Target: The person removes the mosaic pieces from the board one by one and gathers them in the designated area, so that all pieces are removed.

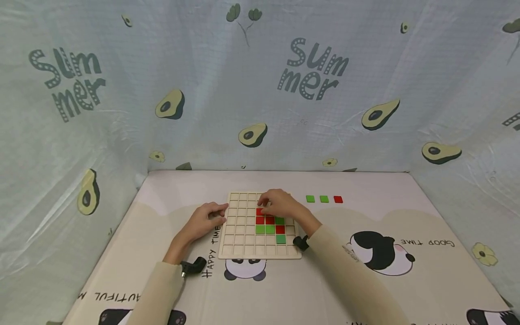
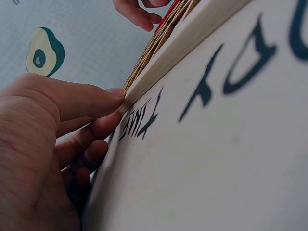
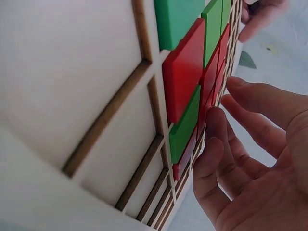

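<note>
A pale wooden grid board (image 1: 239, 240) lies on the table, with several red and green square tiles set in its right half. My left hand (image 1: 203, 221) is at the board's left side; in the left wrist view its thumb (image 2: 91, 98) is extended with the tip against the edge. Over the upper right part of the grid is my right hand (image 1: 281, 204), fingertips close by a red tile (image 1: 259, 211). In the right wrist view, its fingers (image 3: 216, 159) are loosely bent beside the tiles, nothing visible between them. A red tile (image 3: 183, 72) and a green tile (image 3: 185, 126) sit nearby.
Right of the board's far corner lie two loose green tiles, the nearer green tile (image 1: 310, 198) and another green tile (image 1: 324, 198), beside a loose red tile (image 1: 338, 199). The printed table cover (image 1: 430, 198) meets an avocado-patterned curtain (image 1: 211, 104) behind.
</note>
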The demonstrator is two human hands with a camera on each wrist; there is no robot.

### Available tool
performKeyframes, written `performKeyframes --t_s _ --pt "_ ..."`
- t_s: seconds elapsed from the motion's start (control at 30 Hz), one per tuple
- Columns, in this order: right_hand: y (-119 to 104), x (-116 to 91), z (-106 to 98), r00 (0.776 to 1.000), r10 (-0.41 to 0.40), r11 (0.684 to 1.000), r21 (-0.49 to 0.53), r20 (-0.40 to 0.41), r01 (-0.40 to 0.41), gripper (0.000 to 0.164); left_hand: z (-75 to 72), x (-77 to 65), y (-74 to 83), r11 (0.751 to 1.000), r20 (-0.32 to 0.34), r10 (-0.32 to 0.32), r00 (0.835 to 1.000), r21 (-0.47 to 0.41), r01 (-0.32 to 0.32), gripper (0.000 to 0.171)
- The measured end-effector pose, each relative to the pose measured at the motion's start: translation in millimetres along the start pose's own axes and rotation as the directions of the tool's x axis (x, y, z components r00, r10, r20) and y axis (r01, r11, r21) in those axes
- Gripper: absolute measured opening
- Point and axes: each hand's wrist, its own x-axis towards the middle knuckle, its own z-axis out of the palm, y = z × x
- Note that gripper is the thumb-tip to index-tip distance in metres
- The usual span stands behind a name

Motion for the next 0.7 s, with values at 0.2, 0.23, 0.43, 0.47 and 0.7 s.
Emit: performKeyframes --t_s 0.2,0.23,0.43,0.47,0.7 --pt "-1.5 4.6 3.6 1.0 0.001 1.0 -0.023 0.017 0.0 0.016 -1.1 -1.0 0.3 1.0 0.002 -0.004 1.0 -0.001 0.004 0.051" --pt "-1.2 5.2 4.0 1.0 0.003 1.0 -0.028 0.02 -0.002 0.016 -1.0 -0.9 0.2 1.0 0.002 -0.003 1.0 0.001 0.003 0.051" --pt "-0.5 7.5 5.5 1.0 0.01 0.999 -0.042 0.024 -0.009 0.016 -0.6 -0.7 -1.2 1.0 -0.002 0.004 1.0 0.006 -0.004 0.05" --pt "-0.4 7.7 5.7 1.0 0.011 0.999 -0.04 0.022 -0.01 0.016 -0.5 -0.6 -1.1 1.0 -0.002 0.004 1.0 0.006 -0.004 0.05" --pt "0.0 7.7 6.1 1.0 0.013 1.0 -0.025 0.018 -0.013 0.015 -0.9 -0.2 0.2 1.0 0.0 0.007 1.0 0.007 -0.007 0.05"
